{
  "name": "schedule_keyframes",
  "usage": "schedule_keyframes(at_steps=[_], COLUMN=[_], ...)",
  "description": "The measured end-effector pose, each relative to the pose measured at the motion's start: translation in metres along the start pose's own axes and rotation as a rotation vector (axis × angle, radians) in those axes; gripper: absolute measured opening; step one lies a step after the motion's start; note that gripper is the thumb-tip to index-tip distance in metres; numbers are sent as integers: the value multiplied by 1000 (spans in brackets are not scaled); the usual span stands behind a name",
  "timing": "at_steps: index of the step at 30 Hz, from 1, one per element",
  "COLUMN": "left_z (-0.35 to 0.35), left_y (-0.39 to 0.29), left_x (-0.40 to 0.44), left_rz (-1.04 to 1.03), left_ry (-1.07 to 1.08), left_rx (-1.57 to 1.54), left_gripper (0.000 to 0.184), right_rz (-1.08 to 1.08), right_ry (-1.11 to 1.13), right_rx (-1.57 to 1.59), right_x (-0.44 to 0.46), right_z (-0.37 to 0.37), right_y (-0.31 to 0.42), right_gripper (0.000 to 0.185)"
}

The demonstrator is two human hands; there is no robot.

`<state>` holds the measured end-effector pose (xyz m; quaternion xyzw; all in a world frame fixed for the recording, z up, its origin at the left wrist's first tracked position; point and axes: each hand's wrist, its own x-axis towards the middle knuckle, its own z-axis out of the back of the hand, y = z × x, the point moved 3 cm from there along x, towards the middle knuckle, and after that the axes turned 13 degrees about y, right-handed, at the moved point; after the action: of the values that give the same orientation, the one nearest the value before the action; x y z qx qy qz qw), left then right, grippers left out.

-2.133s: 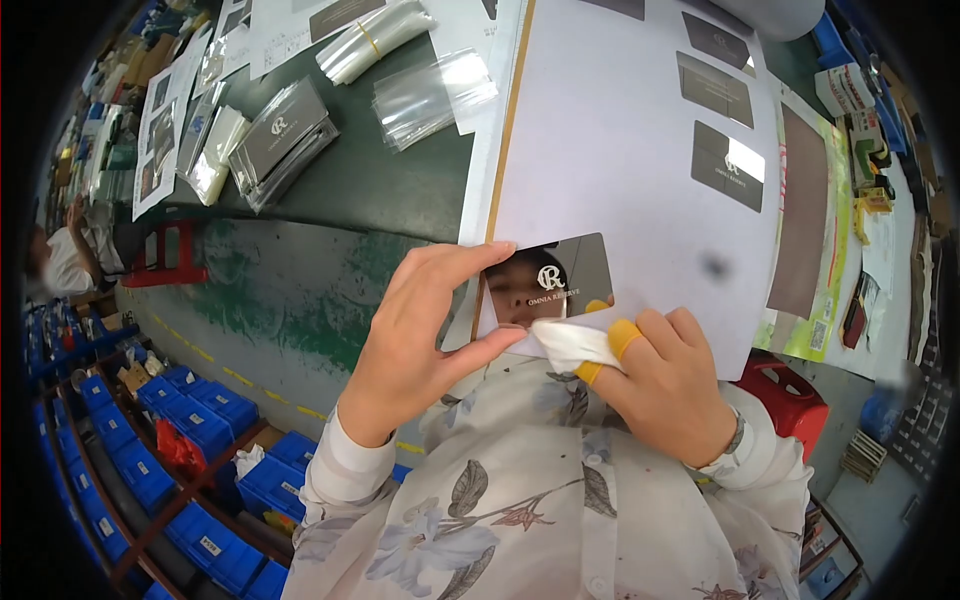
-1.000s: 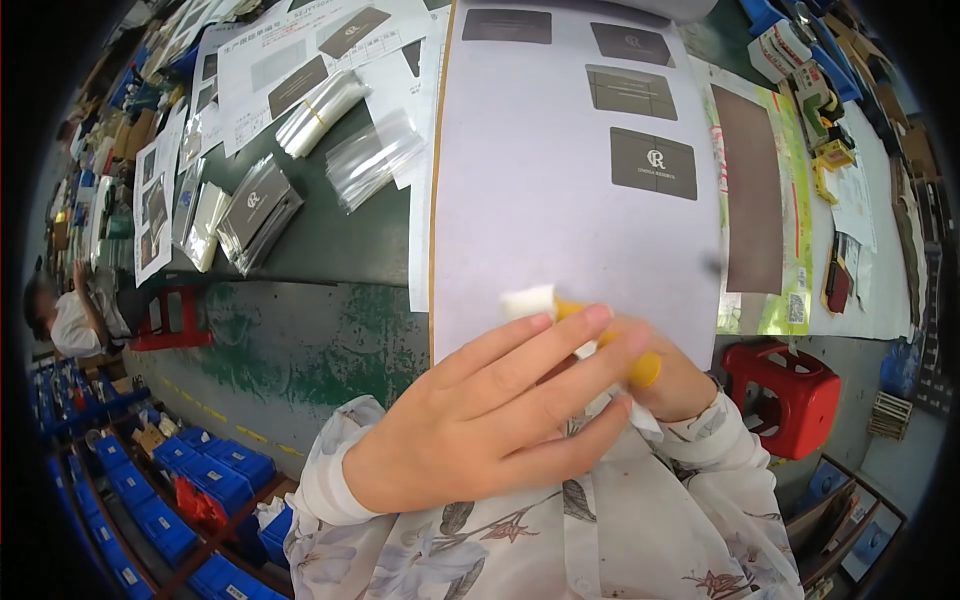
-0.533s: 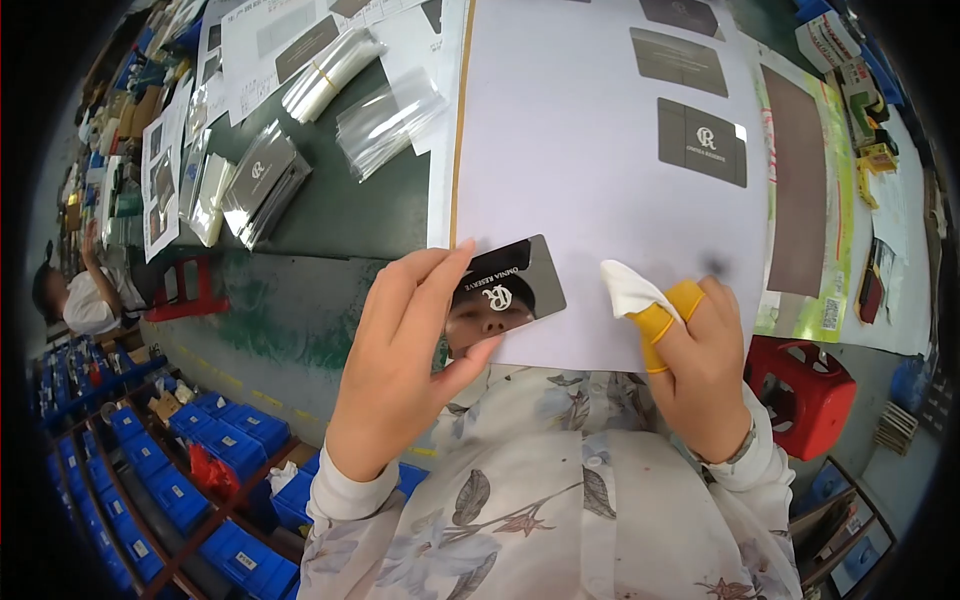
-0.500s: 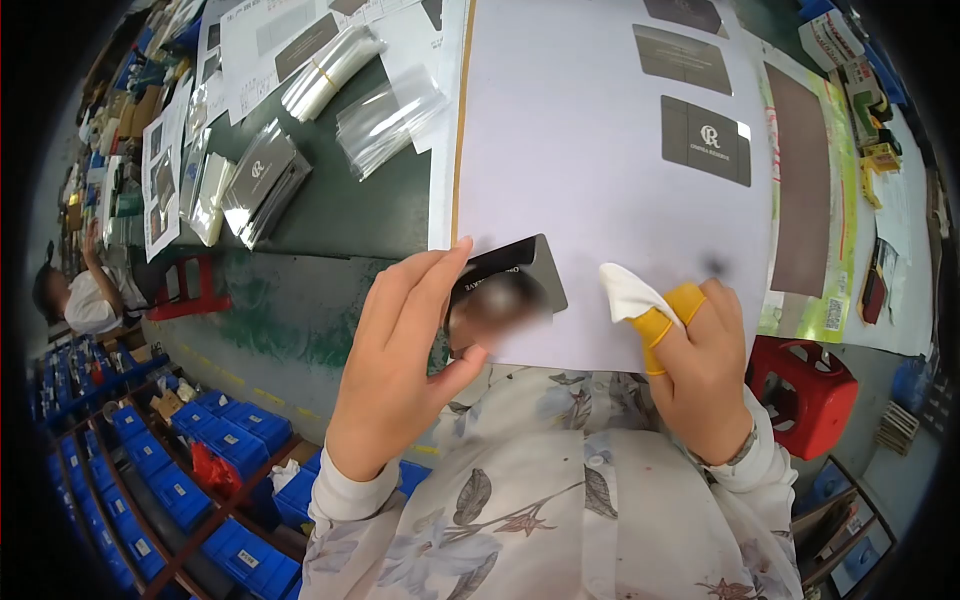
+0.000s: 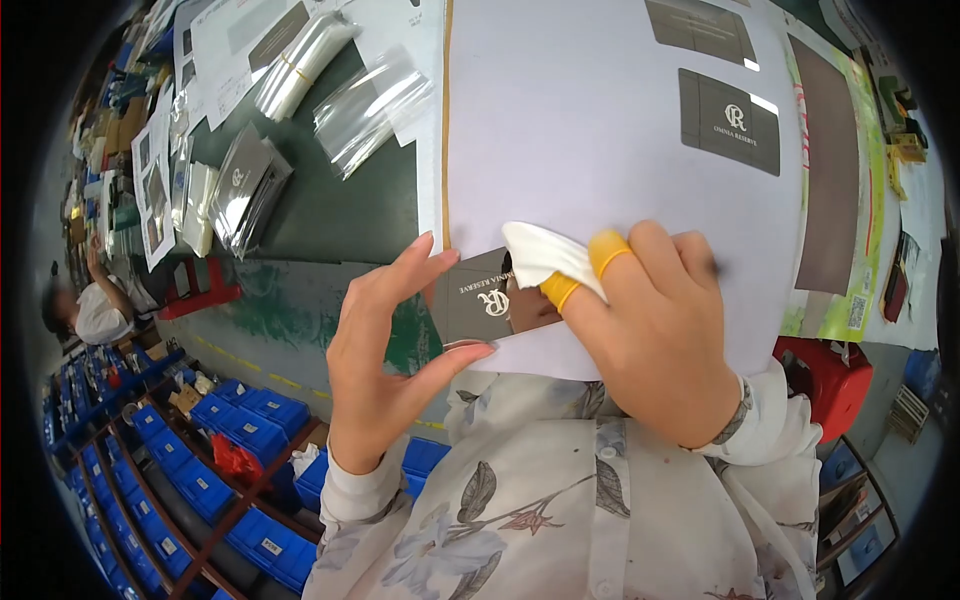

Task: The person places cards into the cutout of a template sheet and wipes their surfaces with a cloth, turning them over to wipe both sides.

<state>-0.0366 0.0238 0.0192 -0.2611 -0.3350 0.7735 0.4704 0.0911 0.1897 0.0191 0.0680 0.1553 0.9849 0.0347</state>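
A dark, glossy card (image 5: pixel 470 306) with a white monogram and lettering lies near the front edge of the white board (image 5: pixel 570 130). My left hand (image 5: pixel 385 345) holds the card at its left end, thumb along the lower edge and fingertips by the upper edge. My right hand (image 5: pixel 655 335) wears yellow finger cots (image 5: pixel 608 250) on two fingers and pinches a white cloth (image 5: pixel 540 258). The cloth rests over the card's right part and hides some of it. Further back on the board lies a similar dark card (image 5: pixel 730 122), with another card (image 5: pixel 703 32) behind it.
At the left are a stack of sleeved cards (image 5: pixel 245 190), clear plastic sleeves (image 5: pixel 370 110) and a banded sleeve bundle (image 5: pixel 300 70). Blue bins (image 5: pixel 265 545) fill shelves at lower left. A red stool (image 5: pixel 830 385) stands right. Another person (image 5: pixel 100 305) sits far left.
My right hand has moved left, bringing the cloth onto the card. The card, tilted up before, now lies lower and flatter, its monogram showing. The whole view has shifted slightly.
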Motion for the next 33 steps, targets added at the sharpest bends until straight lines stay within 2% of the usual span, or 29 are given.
schedule_keyframes(at_steps=[7, 11, 14, 17, 21, 23, 27, 30, 33], left_z=[0, 1, 1, 1, 1, 1, 1, 2, 1], left_y=[0, -1, 0, -1, -2, -4, -2, -1, -2], left_x=[1, -1, -1, 0, 1, 1, 1, 1, 2], left_rz=[-65, -57, -17, -80, -82, -98, -95, -105, -103], left_ry=[-21, -5, -17, -22, -16, -26, -40, -30, -28], left_rx=[39, 46, 10, 72, 44, 56, 46, 43, 40], left_gripper=[83, 83, 82, 82, 81, 81, 81, 81, 81], right_rz=[45, -16, 16, -9, -31, -5, -10, 0, 47], right_ry=[128, 40, 56, 95, 83, -11, 81, 61, -34], right_rx=[28, -39, -56, -39, -30, -48, -65, -115, -25], right_x=[-35, -7, -11, -37, -11, -1, -15, -17, 1], right_z=[10, 7, 7, 8, 9, 4, 12, 11, 5], right_y=[8, -5, 0, 7, 1, 0, -3, -4, 8], right_gripper=[12, 15, 15, 14, 13, 12, 12, 12, 11])
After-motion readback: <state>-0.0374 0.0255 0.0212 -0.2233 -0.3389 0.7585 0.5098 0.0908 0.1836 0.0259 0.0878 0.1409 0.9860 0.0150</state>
